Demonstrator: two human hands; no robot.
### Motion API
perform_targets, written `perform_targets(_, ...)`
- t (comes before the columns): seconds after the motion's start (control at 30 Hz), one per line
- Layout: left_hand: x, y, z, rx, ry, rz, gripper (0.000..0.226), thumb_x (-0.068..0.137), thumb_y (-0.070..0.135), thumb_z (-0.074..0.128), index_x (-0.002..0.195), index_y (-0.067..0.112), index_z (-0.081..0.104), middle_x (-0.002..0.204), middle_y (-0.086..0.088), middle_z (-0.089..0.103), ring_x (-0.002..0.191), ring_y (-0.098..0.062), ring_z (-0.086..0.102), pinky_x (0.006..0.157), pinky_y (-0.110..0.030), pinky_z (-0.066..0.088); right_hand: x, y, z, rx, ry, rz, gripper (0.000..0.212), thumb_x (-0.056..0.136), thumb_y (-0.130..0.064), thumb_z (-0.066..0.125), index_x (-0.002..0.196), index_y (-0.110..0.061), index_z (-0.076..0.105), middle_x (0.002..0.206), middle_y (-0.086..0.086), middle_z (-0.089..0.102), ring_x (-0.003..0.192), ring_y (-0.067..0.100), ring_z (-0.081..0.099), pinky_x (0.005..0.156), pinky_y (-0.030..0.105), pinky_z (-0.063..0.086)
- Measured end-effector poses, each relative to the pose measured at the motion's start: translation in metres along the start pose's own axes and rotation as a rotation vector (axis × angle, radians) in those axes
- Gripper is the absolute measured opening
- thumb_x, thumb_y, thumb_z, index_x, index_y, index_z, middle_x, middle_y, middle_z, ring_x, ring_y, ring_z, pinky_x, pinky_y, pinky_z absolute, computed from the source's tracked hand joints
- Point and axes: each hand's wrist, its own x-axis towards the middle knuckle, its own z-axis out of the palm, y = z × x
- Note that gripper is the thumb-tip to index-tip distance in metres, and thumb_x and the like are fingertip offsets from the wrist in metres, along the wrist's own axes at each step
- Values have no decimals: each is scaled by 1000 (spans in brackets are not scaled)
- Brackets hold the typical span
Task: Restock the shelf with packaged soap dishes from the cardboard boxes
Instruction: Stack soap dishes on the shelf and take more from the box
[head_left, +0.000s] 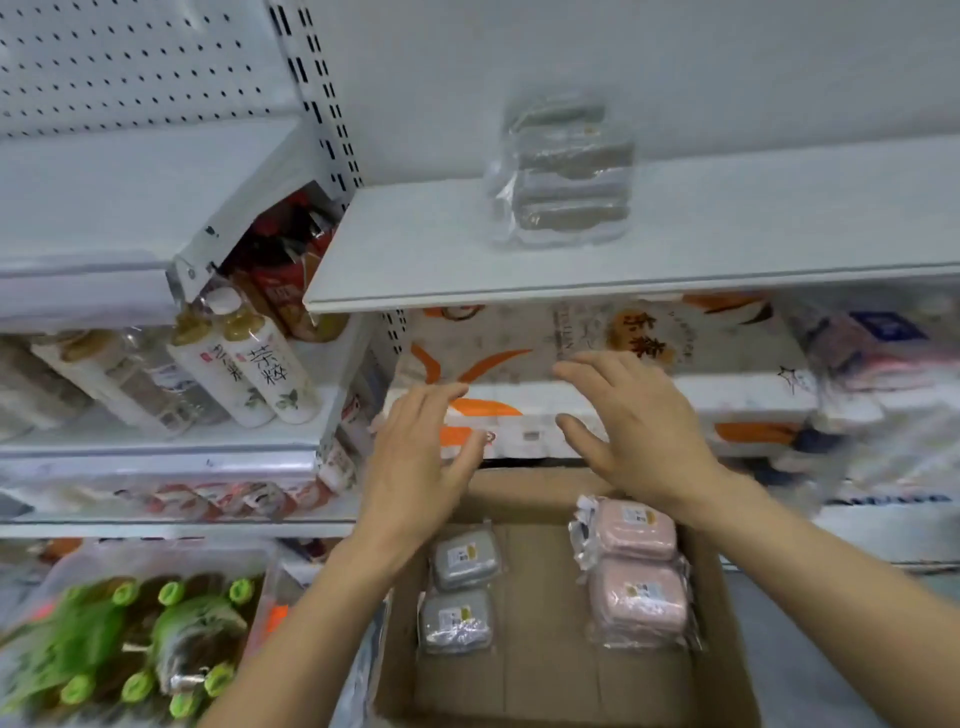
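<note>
Two grey soap dishes (460, 592), boxed.

We see the stack of grey soap dishes (563, 169) on the shelf (519, 260) only as a blur, count unclear. Our right hand (639, 431) hides the cardboard box (545, 675) far rim; the frame's bottom edge cuts its near wall.

White shelf (415, 249), 1 clear-wrapped stack of grey soap dishes (563, 171) lying on it toward the back
</note>
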Motion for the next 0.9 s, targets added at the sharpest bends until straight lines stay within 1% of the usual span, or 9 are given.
perform_targets(0.1, -39, -48, 25, -35, -125, -191, 43, 90, 34, 62, 131, 25, 56, 127, 7, 58, 120, -13, 51, 97, -25, 41, -29, -10, 51, 94, -186, 31, 45, 81, -34, 57, 123, -19, 61, 119, 2, 62, 106, 27, 60, 79, 41, 51)
perform_targets(0.2, -72, -91, 62, -35, -255, -360, 43, 91, 35, 63, 133, 26, 54, 132, 6, 55, 121, -14, 51, 97, -30, 45, -47, -15, 109, 140, -470, 81, 49, 88, -35, 52, 135, -22, 52, 135, 0, 53, 125, 25, 49, 95, 41, 46)
perform_targets(0.27, -95, -116, 94, -46, -357, -467, 41, 94, 38, 60, 133, 29, 53, 132, 9, 52, 122, -12, 50, 98, -30, 45, -58, -16, 154, 109, -649, 79, 52, 94, -37, 52, 143, -26, 39, 146, -3, 41, 135, 20, 36, 104, 35, 38)
perform_targets(0.4, -143, -161, 167, -87, -498, -556, 38, 94, 30, 61, 132, 23, 56, 132, 2, 54, 123, -18, 52, 101, -34, 46, -78, -12, 257, 90, -823, 99, 58, 94, -35, 56, 146, -23, 32, 146, 0, 38, 132, 19, 39, 99, 35, 39)
perform_targets(0.5, -171, -184, 213, -40, -532, -582, 48, 92, 29, 64, 138, 21, 50, 136, -1, 47, 129, -21, 44, 104, -33, 40, -88, -8, 329, 113, -874, 105, 67, 90, -27, 60, 148, -21, 27, 146, 3, 33, 134, 21, 33, 97, 36, 42)
perform_targets(0.6, -188, -209, 250, 60, -684, -562, 80, 83, 37, 75, 148, 26, 31, 149, -1, 32, 139, -23, 29, 114, -37, 30, -90, -5, 385, 149, -854, 87, 89, 82, -19, 72, 152, -22, 17, 152, 4, 22, 140, 23, 24, 110, 39, 36)
perform_targets(0.7, -194, -228, 268, 312, -813, -399, 94, 76, 48, 77, 150, 28, 24, 149, 0, 30, 139, -22, 27, 118, -38, 22, -86, -6, 427, 94, -879, 7, 102, 78, -31, 79, 154, -23, 12, 159, 3, 11, 144, 24, 15, 113, 44, 31)
perform_targets(0.8, -196, -237, 278, 454, -856, -267, 95, 77, 44, 76, 152, 27, 19, 148, -1, 30, 140, -23, 28, 118, -42, 19, -86, -9, 451, 50, -885, -57, 96, 79, -37, 77, 153, -21, 16, 155, 5, 22, 142, 26, 22, 109, 46, 35)
perform_targets(0.9, -200, -240, 284, 512, -830, -228, 93, 77, 39, 76, 150, 27, 19, 145, -2, 33, 137, -23, 31, 116, -42, 21, -89, -11, 454, 69, -842, -64, 92, 77, -40, 78, 149, -19, 24, 140, 6, 39, 131, 25, 35, 102, 42, 39)
